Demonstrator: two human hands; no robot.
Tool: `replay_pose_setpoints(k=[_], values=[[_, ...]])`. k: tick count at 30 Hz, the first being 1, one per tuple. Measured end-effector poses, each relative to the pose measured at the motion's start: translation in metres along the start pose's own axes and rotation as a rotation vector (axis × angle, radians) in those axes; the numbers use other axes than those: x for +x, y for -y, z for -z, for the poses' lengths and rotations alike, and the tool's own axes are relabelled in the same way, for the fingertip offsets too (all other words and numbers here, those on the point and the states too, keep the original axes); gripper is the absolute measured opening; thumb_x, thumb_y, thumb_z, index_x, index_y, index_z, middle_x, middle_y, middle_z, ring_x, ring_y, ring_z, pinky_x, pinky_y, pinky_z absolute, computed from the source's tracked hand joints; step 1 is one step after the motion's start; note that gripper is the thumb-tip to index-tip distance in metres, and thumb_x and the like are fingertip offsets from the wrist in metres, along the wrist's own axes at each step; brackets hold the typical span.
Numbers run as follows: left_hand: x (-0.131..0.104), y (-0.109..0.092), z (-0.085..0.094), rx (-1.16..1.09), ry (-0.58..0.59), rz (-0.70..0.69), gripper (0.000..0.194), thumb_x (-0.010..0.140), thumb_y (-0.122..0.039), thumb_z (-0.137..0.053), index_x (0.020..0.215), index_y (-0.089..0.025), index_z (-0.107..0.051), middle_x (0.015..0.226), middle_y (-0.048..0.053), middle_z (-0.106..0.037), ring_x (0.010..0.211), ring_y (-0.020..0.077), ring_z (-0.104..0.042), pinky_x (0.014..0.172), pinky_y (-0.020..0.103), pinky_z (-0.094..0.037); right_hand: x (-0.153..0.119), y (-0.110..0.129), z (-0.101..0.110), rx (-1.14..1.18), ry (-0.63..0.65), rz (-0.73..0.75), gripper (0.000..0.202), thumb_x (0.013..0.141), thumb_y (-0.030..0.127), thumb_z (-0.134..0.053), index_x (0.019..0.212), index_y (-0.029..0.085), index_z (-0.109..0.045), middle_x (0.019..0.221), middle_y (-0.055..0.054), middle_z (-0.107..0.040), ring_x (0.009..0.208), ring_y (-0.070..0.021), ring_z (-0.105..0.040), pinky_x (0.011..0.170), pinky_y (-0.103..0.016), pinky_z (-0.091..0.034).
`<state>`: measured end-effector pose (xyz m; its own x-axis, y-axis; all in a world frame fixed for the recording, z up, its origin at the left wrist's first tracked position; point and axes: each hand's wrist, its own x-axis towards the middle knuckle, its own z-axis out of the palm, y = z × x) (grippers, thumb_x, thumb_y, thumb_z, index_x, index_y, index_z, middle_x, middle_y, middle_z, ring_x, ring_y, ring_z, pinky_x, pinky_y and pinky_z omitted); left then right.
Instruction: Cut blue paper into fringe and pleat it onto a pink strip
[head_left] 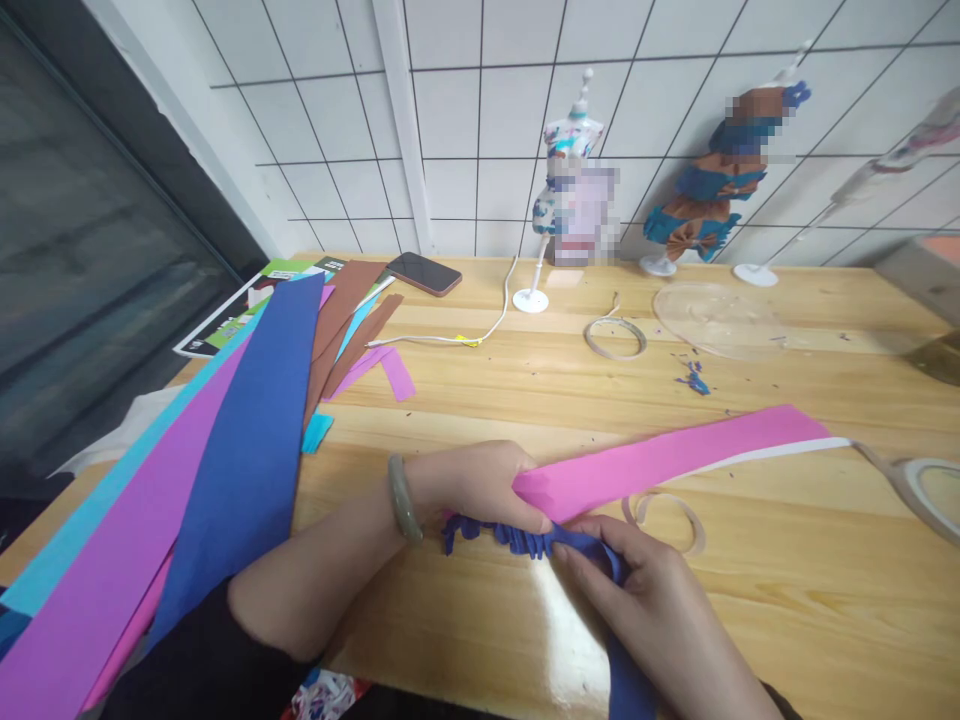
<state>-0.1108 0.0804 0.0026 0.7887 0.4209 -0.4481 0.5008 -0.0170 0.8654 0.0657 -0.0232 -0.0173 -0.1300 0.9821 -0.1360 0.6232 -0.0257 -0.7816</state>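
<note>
A pink crepe paper strip [675,450] slants across the table, a white tape line along its near edge. My left hand [487,490], wearing a bangle, is closed over the strip's left end, thumb on its lower edge. Gathered blue crepe paper [525,540] sticks out in small pleats below that thumb. Pinched between the thumb and fingers of my right hand [652,590] is the smooth part of the same blue strip [626,665], which hangs down to the table's front edge. Both hands nearly touch at the last pleat. The left fingertips are partly hidden.
Long blue [247,430], purple and brown paper strips lie at the left, near a phone [425,273]. Rolls of tape [615,338] lie behind and at right. Small dress forms [574,140] stand along the tiled wall. Blue scraps [697,380] lie by a clear round sheet [716,318].
</note>
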Motion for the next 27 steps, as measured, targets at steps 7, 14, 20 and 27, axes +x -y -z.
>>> replay_pose_setpoints(k=[7, 14, 20, 27], values=[[-0.0002, -0.0016, 0.0020, 0.000, 0.044, -0.017, 0.020, 0.070, -0.034, -0.058, 0.072, -0.014, -0.061, 0.063, 0.000, -0.060, 0.052, 0.0089, -0.054, 0.044, 0.017, -0.041, -0.0045, 0.0044, 0.0033, -0.022, -0.035, 0.021, 0.018, 0.082, 0.037, -0.050, 0.082, 0.022, -0.061, 0.074, 0.001, -0.067, 0.065, -0.0140, -0.061, 0.060, -0.022, -0.048], [0.0007, -0.0002, 0.0011, 0.039, 0.009, -0.014, 0.019, 0.069, -0.031, -0.057, 0.074, -0.014, -0.061, 0.063, 0.000, -0.059, 0.053, 0.0092, -0.054, 0.044, 0.017, -0.041, -0.0104, 0.0039, 0.0063, -0.072, -0.080, 0.102, 0.021, 0.087, 0.037, -0.044, 0.092, 0.024, -0.060, 0.085, -0.001, -0.066, 0.076, -0.0149, -0.061, 0.068, -0.023, -0.047], [0.0008, -0.0011, 0.0000, 0.022, 0.006, -0.010, 0.018, 0.068, -0.031, -0.058, 0.073, -0.014, -0.061, 0.063, 0.000, -0.060, 0.054, 0.0098, -0.054, 0.045, 0.018, -0.042, -0.0073, 0.0009, 0.0046, -0.083, -0.091, 0.125, 0.021, 0.088, 0.035, -0.044, 0.095, 0.024, -0.061, 0.088, -0.002, -0.066, 0.079, -0.0151, -0.060, 0.071, -0.024, -0.046], [0.0000, -0.0043, 0.0017, 0.076, -0.017, 0.011, 0.021, 0.067, -0.034, -0.057, 0.063, -0.014, -0.055, 0.056, -0.003, -0.051, 0.048, 0.0083, -0.048, 0.042, 0.018, -0.036, -0.0061, -0.0027, 0.0019, -0.039, -0.100, 0.091, 0.020, 0.088, 0.036, -0.045, 0.093, 0.023, -0.061, 0.085, -0.002, -0.064, 0.078, -0.0155, -0.059, 0.069, -0.026, -0.046]])
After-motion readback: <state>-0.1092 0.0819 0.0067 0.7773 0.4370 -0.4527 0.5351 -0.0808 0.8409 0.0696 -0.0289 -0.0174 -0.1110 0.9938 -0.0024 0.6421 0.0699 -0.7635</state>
